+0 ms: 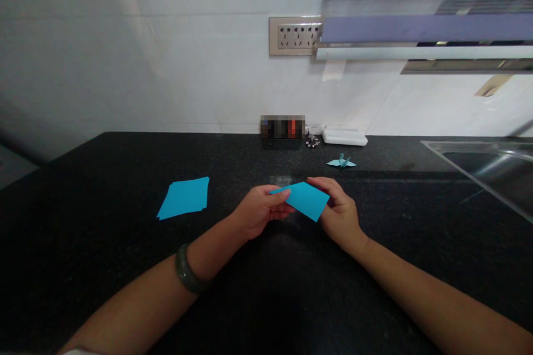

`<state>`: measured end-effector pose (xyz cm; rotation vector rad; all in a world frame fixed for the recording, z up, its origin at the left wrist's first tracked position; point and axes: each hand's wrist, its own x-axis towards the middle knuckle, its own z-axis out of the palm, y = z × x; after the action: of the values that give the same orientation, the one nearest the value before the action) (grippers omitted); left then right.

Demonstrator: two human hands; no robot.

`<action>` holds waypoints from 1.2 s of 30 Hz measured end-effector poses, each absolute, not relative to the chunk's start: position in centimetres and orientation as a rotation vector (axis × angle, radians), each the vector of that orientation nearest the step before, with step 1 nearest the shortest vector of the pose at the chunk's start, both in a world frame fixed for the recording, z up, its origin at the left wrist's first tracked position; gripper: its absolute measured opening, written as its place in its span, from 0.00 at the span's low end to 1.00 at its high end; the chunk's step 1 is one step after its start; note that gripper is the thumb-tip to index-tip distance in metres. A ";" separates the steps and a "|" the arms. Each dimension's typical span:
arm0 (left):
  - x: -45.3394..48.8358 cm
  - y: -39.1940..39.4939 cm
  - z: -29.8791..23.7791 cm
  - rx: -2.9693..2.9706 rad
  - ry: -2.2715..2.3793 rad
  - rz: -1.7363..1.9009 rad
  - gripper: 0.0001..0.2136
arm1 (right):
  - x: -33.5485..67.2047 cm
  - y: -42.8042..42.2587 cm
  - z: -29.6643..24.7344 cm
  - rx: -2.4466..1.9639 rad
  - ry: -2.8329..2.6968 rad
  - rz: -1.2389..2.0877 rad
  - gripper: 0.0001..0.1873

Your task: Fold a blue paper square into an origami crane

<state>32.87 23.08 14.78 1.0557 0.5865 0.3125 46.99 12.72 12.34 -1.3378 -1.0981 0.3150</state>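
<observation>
A blue sheet of paper (307, 199) is held up over the dark countertop, tilted, with one corner toward me. My left hand (264, 208) pinches its left end, thumb on top and fingers beneath. At the right edge is my right hand (339, 211), its fingers curled behind the paper and partly hidden by it; whether it grips the sheet I cannot tell. Left of my hands lies a stack of blue paper sheets (185, 198), slightly fanned. A folded light-blue paper crane (341, 162) stands on the counter beyond my right hand.
The dark speckled countertop (104, 266) meets a white tiled wall. Along the wall are a blurred dark box (282, 127), a small beaded item (312, 140) and a white flat object (345, 137). A metal sink (495, 169) is at right, with wall sockets (297, 36) above.
</observation>
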 end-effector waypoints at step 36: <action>33.0 23.0 13.6 1.564 0.668 0.421 0.11 | 47.0 12.8 12.5 -1.472 -1.332 0.232 0.08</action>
<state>33.04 23.02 13.62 1.5638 0.6681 0.4212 46.99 12.77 12.51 -1.4719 -1.3321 0.2318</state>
